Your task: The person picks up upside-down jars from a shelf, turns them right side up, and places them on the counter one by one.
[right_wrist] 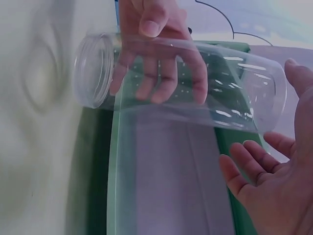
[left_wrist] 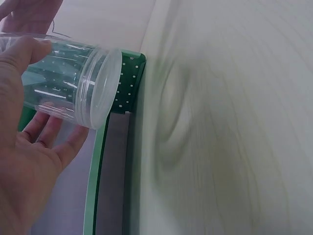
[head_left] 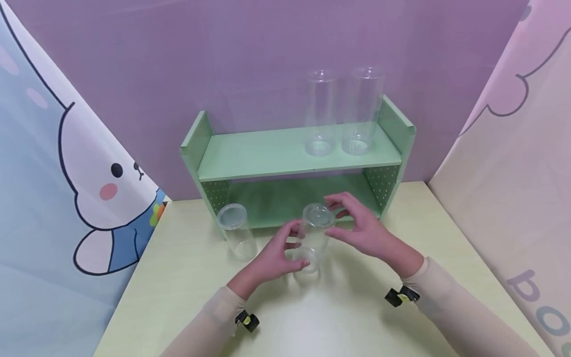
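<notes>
A clear plastic jar stands out over the table in front of the shelf, lifted a little off the surface. Around its lower part curves my left hand, thumb on the near side and fingers behind. My right hand pinches the upper end loosely, with thumb and index fingertips at the rim and the other fingers spread. In the right wrist view, the jar has a ringed cap at its lower end. The left wrist view shows the left thumb against the jar's wall.
Another clear jar stands on the table to the left. Two tall clear jars, one left and one right, stand on the upper board of the green shelf. Printed cloths hang at both sides.
</notes>
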A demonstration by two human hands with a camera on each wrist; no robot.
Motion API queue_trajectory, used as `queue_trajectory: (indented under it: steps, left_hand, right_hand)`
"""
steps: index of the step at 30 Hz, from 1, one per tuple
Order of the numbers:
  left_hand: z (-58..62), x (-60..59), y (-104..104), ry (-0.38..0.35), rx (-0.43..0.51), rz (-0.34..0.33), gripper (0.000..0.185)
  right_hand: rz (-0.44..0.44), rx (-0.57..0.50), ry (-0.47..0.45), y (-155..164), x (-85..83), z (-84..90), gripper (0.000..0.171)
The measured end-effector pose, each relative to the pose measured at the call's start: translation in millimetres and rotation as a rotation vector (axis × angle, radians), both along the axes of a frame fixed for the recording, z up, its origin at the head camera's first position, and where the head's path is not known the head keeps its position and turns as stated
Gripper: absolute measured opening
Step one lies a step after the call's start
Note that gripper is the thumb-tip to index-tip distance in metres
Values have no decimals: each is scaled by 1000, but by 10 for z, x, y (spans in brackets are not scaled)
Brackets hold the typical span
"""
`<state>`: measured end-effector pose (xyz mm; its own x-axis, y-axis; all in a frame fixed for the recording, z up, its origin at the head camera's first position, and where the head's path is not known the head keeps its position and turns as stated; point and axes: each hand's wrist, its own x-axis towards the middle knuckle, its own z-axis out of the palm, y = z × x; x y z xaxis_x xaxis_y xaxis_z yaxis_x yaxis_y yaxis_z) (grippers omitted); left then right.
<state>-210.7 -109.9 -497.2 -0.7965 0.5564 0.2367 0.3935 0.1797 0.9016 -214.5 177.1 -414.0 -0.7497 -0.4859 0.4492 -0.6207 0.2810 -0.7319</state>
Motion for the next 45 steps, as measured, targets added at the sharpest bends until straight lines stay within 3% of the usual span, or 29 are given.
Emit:
queue_trajectory:
  steps: [9,16,24,32,38,45]
  left_hand:
    - [-30,-5,9,23,-30,-22,96]
    - [-37,6,1,48,-98,-7,97]
    - [5,5,-35,113,-109,16,92]
    - [42,27,-83,83,-133,55,100]
    - [36,40,-108,80,-139,99,100]
    - [13,37,-109,70,-80,111,96]
  right_hand:
    - [-13,90,-45,-26,29,11,69]
    - [-6,77,-46,-6,20,-13,66]
    - [-10,-6,-111,23,14,-4,63]
    - [-50,-157,-144,118,-3,-33,58]
    - [-10,-255,-101,179,-21,-33,57]
    - [64,-377,-133,216,-47,-76,57]
